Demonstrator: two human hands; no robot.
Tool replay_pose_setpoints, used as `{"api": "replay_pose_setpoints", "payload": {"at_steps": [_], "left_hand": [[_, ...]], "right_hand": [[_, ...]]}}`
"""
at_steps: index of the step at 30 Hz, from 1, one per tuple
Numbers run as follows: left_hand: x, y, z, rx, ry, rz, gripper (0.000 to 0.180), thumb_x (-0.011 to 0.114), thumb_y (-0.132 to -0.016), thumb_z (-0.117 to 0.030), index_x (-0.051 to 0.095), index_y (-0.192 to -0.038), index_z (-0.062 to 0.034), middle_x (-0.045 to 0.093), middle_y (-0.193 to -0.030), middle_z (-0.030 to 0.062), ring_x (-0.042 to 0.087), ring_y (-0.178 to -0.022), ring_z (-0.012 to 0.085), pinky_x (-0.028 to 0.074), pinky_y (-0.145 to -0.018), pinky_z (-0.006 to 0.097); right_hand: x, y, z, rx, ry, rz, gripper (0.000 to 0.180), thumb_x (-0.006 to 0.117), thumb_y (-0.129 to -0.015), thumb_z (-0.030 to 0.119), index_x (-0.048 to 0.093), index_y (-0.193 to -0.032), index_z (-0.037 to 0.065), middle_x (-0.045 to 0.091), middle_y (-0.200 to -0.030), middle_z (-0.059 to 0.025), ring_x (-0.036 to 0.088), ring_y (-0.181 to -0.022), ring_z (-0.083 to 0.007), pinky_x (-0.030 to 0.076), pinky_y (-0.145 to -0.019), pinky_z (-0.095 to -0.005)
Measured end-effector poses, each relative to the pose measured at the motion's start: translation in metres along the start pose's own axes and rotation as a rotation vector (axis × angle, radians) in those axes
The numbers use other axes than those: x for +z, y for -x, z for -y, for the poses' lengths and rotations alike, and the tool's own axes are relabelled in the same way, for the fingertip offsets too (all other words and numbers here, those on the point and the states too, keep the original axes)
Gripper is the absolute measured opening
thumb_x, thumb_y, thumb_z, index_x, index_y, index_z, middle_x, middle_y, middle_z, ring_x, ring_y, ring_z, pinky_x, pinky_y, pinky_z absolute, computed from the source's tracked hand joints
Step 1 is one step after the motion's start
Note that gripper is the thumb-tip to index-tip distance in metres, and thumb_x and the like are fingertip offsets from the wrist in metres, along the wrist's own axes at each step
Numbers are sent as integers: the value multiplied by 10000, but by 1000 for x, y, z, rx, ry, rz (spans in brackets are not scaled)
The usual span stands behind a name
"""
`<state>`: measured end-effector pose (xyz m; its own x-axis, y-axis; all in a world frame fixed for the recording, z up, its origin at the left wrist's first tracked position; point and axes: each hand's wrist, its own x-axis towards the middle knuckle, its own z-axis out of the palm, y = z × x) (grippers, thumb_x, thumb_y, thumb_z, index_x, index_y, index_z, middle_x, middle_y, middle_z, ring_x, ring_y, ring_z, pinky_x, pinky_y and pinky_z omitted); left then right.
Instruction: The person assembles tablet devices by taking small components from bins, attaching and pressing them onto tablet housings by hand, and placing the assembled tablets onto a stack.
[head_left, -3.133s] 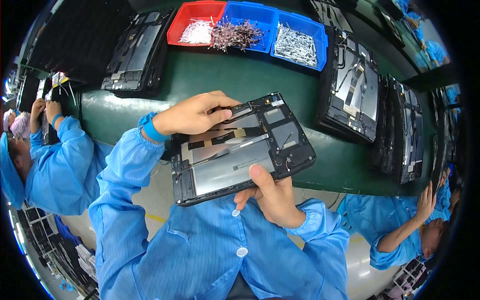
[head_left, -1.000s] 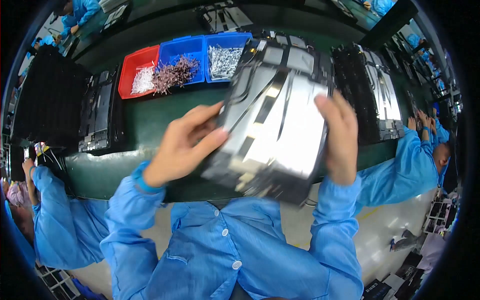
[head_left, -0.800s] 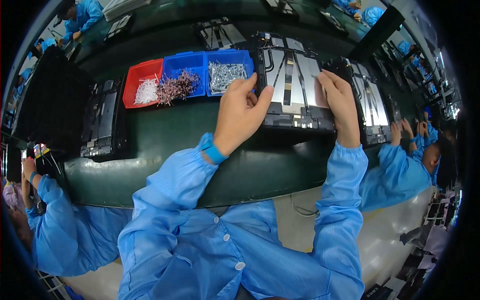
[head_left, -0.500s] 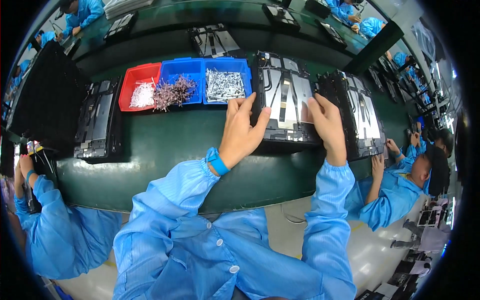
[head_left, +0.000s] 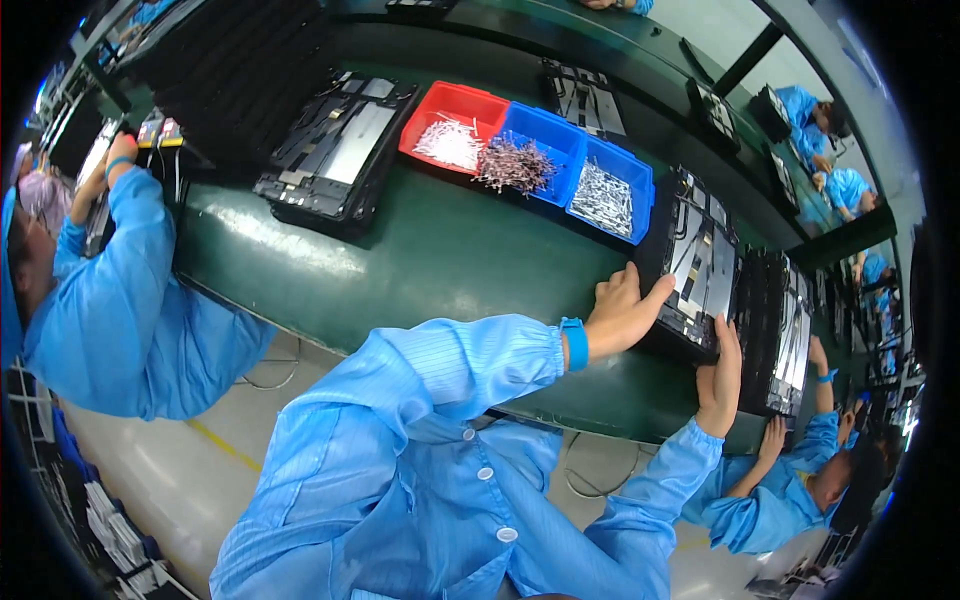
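A stack of flat black-framed panels [head_left: 700, 250] with silver plates and dark ribbon cables stands on the green table, right of centre. My left hand [head_left: 627, 312] rests against the stack's near left side. Its thumb reaches over the top panel's edge and its fingers are spread. At the near right corner, my right hand [head_left: 722, 375] touches the stack with its fingers stretched upward. Both hands look open, one on each side of the stack; the undersides of the fingers are hidden. A second panel stack [head_left: 790, 330] stands close by on the right.
Left of the stack sit a red bin [head_left: 455, 105] with white pieces, a blue bin [head_left: 563, 143] with brownish pieces, and another blue bin [head_left: 643, 190] with whitish pieces. Another panel stack [head_left: 340, 140] lies farther left. Co-workers in blue sit on both sides.
The whole view has swung toward the left, so bins and stacks appear farther right. My hands have slid toward the near end of the same stack. The stack stands in the same place.
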<state>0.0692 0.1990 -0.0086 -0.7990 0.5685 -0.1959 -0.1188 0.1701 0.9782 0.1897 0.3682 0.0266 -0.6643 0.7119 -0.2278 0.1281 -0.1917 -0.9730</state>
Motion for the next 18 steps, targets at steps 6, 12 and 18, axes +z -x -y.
{"api": "replay_pose_setpoints", "payload": {"at_steps": [6,12,18], "left_hand": [[-18,55,-2,-9,-22,1,964,460,-920,-643,303,-1431,159,308,-1487,313,280,-1340,468,269,-1123,516],[-60,148,0,310,-36,31,868,535,-955,-512,295,-1413,185,303,-1461,326,298,-1296,477,252,-1129,498],[-192,167,-38,535,-89,-169,676,626,-937,-354,415,-1407,83,424,-1426,267,382,-1319,385,275,-1127,449]], "right_hand": [[10,75,-24,-9,-176,28,380,643,-940,251,580,-1257,51,656,-1185,-77,631,-1077,-197,483,-942,-361],[46,204,-23,-144,-275,-101,508,566,-969,155,418,-1430,-1,560,-1339,-132,571,-1188,-238,442,-1026,-380],[138,200,-11,-362,-33,219,622,576,-981,212,299,-1479,-38,489,-1383,-149,482,-1254,-230,371,-1064,-365]]}}
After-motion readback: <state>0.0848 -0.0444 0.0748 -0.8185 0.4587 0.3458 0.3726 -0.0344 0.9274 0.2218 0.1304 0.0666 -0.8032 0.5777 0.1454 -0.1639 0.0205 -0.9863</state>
